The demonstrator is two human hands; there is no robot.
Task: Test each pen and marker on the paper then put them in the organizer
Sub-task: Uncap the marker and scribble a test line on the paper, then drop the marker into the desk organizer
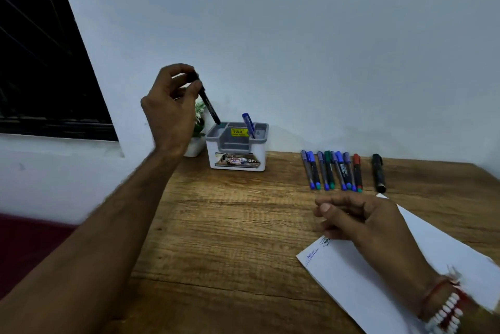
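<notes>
My left hand (170, 106) grips a black pen (209, 106) by its upper end, tilted, with its lower tip at the rim of the back left slot of the grey and white organizer (235, 156). A blue pen (248, 124) stands in the organizer's right slot. My right hand (365, 221) rests loosely curled on the white paper (438, 258), holding nothing that I can see. Two scribbles mark the paper's left corner. Several pens and markers (331, 170) lie in a row on the wooden table, with a black marker (378, 172) apart at the right.
A small potted plant (198, 128) in a white pot stands behind my left hand, left of the organizer. The white wall runs along the table's far edge. A dark window is at the left. A bead bracelet is on my right wrist.
</notes>
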